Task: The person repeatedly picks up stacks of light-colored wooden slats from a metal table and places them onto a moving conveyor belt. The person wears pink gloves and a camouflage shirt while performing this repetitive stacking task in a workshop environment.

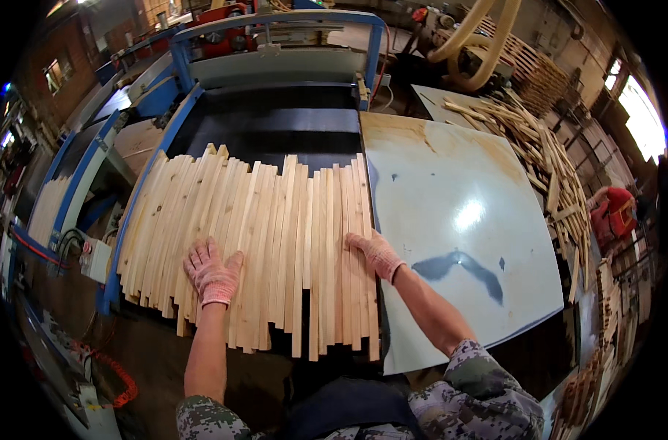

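Note:
A row of pale wooden strips (268, 220) lies side by side on a dark conveyor belt (268, 117), their near ends uneven and reaching past the belt's edge. My left hand (213, 273), in a pinkish work glove, rests flat on the strips left of the middle, fingers spread. At the row's right side, my right hand (376, 253), gloved alike, lies over the last few strips with fingers stretched toward the left. The undersides of its fingers are hidden, but no strip appears lifted. A narrow dark gap shows between two strips near the front.
To the right stands a pale metal-topped table (458, 198) with stains. Beyond it lies a heap of loose wooden strips (546, 161). A blue frame (275, 16) spans the belt's far end. Left is a second conveyor (70, 176). A person in red (614, 216) is at far right.

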The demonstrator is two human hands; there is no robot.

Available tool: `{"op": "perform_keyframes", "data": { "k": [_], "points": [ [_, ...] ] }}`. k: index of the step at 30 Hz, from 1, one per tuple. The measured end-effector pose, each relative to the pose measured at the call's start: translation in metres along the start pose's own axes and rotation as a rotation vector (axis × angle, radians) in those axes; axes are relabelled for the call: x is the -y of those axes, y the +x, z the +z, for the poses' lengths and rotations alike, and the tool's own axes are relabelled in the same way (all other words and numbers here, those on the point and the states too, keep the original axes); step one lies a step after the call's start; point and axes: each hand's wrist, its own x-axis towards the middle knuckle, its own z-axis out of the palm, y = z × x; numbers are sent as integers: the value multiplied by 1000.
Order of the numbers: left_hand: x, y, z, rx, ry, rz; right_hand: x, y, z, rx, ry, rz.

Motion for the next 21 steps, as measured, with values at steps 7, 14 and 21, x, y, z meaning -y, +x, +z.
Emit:
{"op": "perform_keyframes", "data": {
  "k": [7, 14, 21],
  "points": [
    [14, 7, -2, 15, -22, -32, 63, -16, 9, -23, -1114, 136],
    [151, 44, 2, -394, -328, 10, -9, -17, -11, -386, -990, -420],
    [316, 83, -99, -325, 88, -584, -48, -1, -25, -392, -452, -691]
  ]
}}
